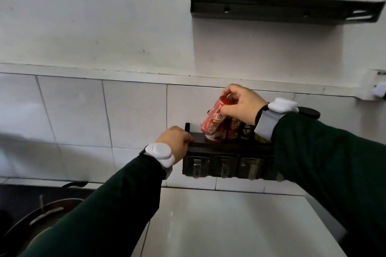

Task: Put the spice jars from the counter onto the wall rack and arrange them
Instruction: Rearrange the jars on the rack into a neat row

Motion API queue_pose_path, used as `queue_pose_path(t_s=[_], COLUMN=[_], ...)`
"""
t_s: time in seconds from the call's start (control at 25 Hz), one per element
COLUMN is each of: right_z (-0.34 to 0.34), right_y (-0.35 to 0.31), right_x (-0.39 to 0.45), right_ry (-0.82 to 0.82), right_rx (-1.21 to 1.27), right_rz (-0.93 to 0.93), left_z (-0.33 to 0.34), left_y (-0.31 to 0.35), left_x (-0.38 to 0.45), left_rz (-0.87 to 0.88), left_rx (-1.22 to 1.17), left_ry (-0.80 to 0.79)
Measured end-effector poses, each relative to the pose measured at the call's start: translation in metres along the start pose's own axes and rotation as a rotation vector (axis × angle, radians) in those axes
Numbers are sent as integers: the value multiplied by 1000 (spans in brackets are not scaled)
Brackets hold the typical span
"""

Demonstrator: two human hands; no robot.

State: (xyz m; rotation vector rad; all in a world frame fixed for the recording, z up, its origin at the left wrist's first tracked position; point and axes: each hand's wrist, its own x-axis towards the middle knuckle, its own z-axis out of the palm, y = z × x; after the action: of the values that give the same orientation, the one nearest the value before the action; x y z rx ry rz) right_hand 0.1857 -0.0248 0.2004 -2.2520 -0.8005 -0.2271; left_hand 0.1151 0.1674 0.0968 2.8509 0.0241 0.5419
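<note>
A black wall rack (227, 148) hangs on the tiled wall, with clear hooks along its underside. My right hand (240, 104) grips the red cap of a red spice jar (213, 123), which leans to the right with its base on the rack's left part. Behind it stand more jars: a brown one (234, 129) and a dark one (246, 131), partly hidden by my right wrist. My left hand (175, 142) holds the rack's left front edge, fingers curled over it.
A second black shelf (282, 8) is fixed higher on the wall. A white counter (229, 225) lies below the rack. A dark pan (37, 219) sits on the stove at the lower left. A white fitting (373, 89) sticks out at the right edge.
</note>
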Motion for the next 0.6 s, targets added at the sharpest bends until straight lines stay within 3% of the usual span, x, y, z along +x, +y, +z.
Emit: queue_pose_path(t_s=[0.2,0.44,0.6], right_z=[23,51,64], right_y=[-6,-7,0], right_x=[27,44,50], right_ry=[-37,-89,-129], right_rx=[-88,-481,-580], right_rz=[-19,-36,-93], left_z=[4,5,4], left_y=[1,1,2], left_x=[0,0,1], left_rz=[39,-13,-19], left_rx=[71,20,3], left_ry=[-44,-31,-29])
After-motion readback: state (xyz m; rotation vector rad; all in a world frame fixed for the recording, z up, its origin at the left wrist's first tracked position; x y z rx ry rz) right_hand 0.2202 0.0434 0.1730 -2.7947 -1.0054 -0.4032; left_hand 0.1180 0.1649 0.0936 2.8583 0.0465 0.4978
